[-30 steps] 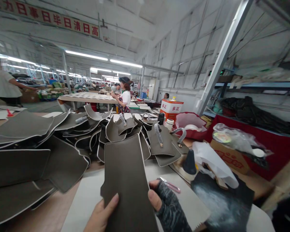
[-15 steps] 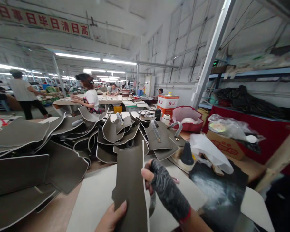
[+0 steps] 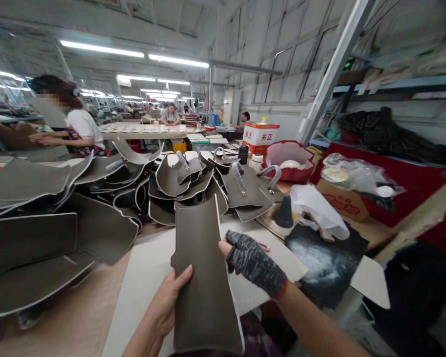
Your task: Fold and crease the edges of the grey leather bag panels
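right hand (image 3: 251, 258) moved up panel (image 3: 202, 282); tub (image 3: 282, 150) holds white object (image 3: 291, 164).

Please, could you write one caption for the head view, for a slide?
The left hand holds a brown panel; the gloved right hand is at its side, bag pieces piled beyond.

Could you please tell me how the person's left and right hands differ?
The left hand is bare, while the right hand wears a dark grey fingerless glove with a red cuff. The left hand grips the left side of the grey-brown panel, thumb on its face; the right hand is curled at the right edge, its grip unclear. Both are at the same panel.
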A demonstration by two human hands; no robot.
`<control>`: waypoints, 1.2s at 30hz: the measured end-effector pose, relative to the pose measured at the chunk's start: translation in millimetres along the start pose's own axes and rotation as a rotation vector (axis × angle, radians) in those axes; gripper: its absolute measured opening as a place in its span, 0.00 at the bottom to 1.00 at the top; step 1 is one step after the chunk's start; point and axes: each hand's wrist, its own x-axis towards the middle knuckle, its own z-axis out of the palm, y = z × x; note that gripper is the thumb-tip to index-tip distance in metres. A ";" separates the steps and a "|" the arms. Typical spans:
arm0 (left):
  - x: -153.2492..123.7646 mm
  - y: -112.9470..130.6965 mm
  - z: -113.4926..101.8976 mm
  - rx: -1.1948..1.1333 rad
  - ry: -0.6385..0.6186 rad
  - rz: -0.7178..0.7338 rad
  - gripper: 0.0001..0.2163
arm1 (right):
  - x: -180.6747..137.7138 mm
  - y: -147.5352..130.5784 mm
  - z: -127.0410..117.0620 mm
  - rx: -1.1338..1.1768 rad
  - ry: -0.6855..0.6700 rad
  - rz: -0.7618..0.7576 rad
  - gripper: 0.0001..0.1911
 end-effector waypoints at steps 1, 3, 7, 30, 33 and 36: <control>1.0 0.2 -0.4 0.006 0.017 0.011 0.21 | 1.5 2.3 -2.6 -0.056 0.015 -0.060 0.14; 2.0 0.6 -0.8 0.020 0.047 0.026 0.20 | 5.2 8.9 -5.6 -0.098 0.030 -0.147 0.14; 1.4 2.7 -1.2 0.026 0.063 0.032 0.19 | 2.2 20.8 -1.2 0.009 -0.004 -0.039 0.18; -1.9 14.8 -4.6 -0.027 0.139 0.111 0.19 | -49.9 40.0 10.0 0.324 -0.012 0.264 0.28; -2.1 13.6 -2.8 -0.028 0.144 0.108 0.19 | -43.5 40.0 9.2 0.327 0.096 0.283 0.30; -4.5 12.1 4.3 -0.011 0.125 0.091 0.19 | -34.7 36.0 10.1 0.063 0.181 0.135 0.26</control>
